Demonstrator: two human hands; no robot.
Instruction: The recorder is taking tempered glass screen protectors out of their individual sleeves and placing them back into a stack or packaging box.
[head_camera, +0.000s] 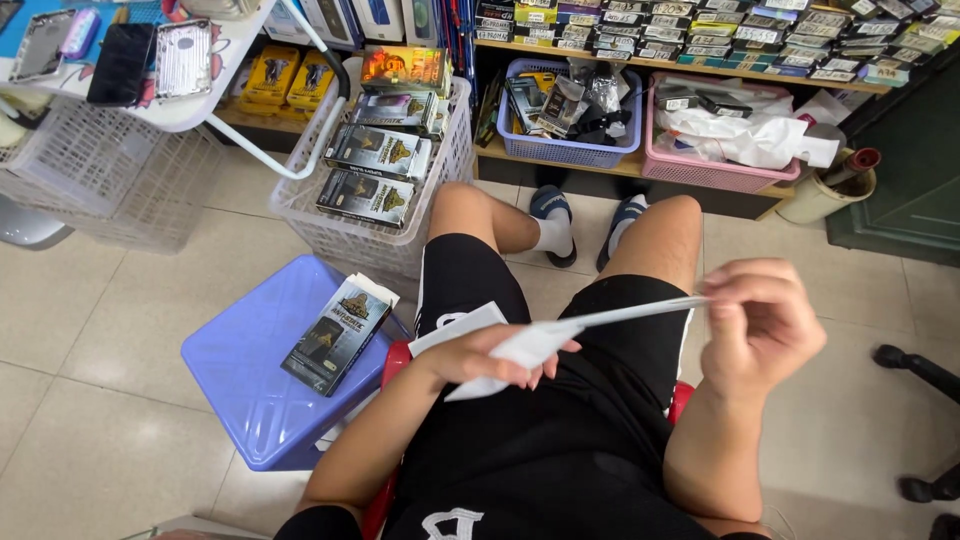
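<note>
My left hand (478, 357) grips a white folded paper sheet (520, 347) over my lap. My right hand (760, 320) pinches the far end of a thin white strip (640, 311) that runs from the sheet toward the right. Both hands hover above my black shorts (560, 420); I sit on a red seat. A dark flat box with a gold figure (335, 335) lies on the blue plastic stool (250, 400) to my left, beside a white slip.
A white basket (380, 240) stacked with similar dark boxes stands ahead on the tiled floor. A purple basket (560, 150) and a pink basket (715, 170) sit on a low shelf. A white table (190, 115) with phone backs is at the upper left.
</note>
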